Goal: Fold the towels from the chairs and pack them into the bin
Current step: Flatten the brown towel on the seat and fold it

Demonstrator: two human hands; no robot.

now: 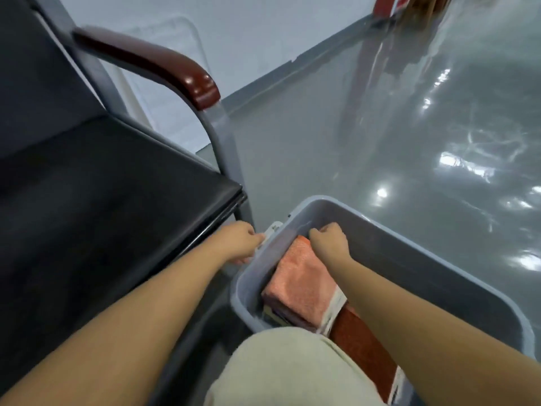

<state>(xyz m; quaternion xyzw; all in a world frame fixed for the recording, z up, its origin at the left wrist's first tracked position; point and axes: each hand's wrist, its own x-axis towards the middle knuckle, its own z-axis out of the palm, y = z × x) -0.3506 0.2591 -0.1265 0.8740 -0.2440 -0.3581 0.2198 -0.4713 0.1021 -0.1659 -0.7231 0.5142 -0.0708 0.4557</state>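
Am judging task near its end: four-odd towels already packed, none showing on black padded chair seat [102, 186]; other chairs out of view.
Grey rectangular plastic bin [409, 265] standing on floor off seat's front corner.
Salmon folded terry towel [298, 282] lying topmost along bin's left wall, purple folded towel [281, 313] beneath, rust-red white-bordered towel [360, 341] at near end.
Left hand [238, 241]: fingers curling round white plastic handle [273, 228] on left rim.
Right hand [329, 238]: inside bin, fingers curled tight, appearing to pinch salmon towel's far edge.

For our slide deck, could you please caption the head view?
Left hand grips the grey bin's white handle; curled right hand rests at the folded orange towel inside.
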